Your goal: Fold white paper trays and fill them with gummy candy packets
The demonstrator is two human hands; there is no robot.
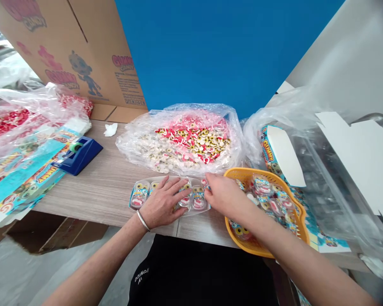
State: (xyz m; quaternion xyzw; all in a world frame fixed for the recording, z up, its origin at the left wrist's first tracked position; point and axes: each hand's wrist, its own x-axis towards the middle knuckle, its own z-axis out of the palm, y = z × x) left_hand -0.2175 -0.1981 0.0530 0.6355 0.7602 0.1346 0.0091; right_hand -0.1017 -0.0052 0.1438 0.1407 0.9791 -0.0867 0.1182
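A long, low display box (132,203) holds a row of small clear gummy candy packs (198,197) with eye and red-and-white mouth shapes inside. Across the middle packs lies my left hand (166,199), its fingers stretched out and spread. My right hand (221,193) is closed in a pinch around another candy pack (205,183) at the box's right end; most of that pack is hidden by the fingers. Under my right forearm, a yellow plastic basket (301,221) contains many more such packs (263,185).
Behind the box lies a clear bag (137,136) of loose gummies. To the left are a blue tape dispenser (86,157), flat printed cartons (35,170) and a large cardboard box (95,42). An open printed carton (285,153) and plastic-wrapped clear trays (325,170) sit right.
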